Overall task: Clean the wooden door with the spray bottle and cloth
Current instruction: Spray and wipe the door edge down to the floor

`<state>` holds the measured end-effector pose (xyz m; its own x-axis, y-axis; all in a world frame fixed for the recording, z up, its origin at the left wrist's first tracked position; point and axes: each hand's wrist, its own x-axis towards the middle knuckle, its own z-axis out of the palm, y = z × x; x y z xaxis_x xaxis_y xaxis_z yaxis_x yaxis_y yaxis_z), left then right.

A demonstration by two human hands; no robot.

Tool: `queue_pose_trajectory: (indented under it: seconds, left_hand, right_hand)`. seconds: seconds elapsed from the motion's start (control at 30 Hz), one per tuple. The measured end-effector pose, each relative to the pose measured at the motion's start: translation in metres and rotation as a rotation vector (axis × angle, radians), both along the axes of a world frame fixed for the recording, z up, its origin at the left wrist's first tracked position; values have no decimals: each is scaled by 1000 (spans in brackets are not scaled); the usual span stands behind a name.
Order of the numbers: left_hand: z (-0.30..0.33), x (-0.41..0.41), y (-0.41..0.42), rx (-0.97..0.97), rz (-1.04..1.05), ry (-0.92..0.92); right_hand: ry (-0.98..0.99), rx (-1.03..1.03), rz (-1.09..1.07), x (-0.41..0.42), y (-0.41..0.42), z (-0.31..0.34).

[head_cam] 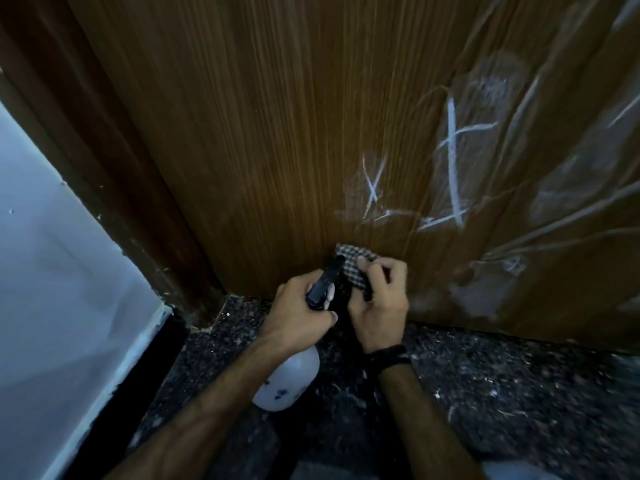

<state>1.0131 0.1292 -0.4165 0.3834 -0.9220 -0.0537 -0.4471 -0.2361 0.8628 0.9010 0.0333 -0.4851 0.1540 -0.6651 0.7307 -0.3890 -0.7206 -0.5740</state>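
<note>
The brown wooden door (277, 133) fills the upper view, with white scribbles and smears (450, 161) on its lower right part. My left hand (298, 310) grips the black trigger head of a spray bottle; its white body (289, 382) hangs below my wrist. The nozzle points at a black-and-white checked cloth (353, 268), which my right hand (379, 299) holds against the bottom of the door. A dark band circles my right wrist.
A dark wooden door frame (114, 168) runs down the left, with a pale wall (52, 271) and its dark skirting beside it. Dark speckled stone floor (502, 393) lies below the door. Clear plastic film covers the door's right side.
</note>
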Motion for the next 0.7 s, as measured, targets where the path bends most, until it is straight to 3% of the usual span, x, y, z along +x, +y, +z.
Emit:
queue_pose_trajectory:
  seconds: [0.1,0.23,0.3,0.4,0.57,0.63,0.7]
  left_hand:
    - [4,-4,2,-28,37,83]
    - [9,-2,9,-73,62,205]
    - [11,1,11,-77,62,224]
    - [15,1,13,-71,83,225]
    - [20,-5,13,-42,102,214]
    - [20,-7,15,-39,109,227]
    - [19,-8,18,-40,107,251]
  right_hand:
    - [-71,21,-4,5,5,6]
    - [-459,-83,-291,-1,-6,56]
    - [-498,-152,-377,-3,-15,69]
    - [-314,-152,-253,4,-9,45]
    - [294,-42,70,20,7,-17]
    - [350,12,64,22,10,-27]
    - [253,60,30,24,14,-26]
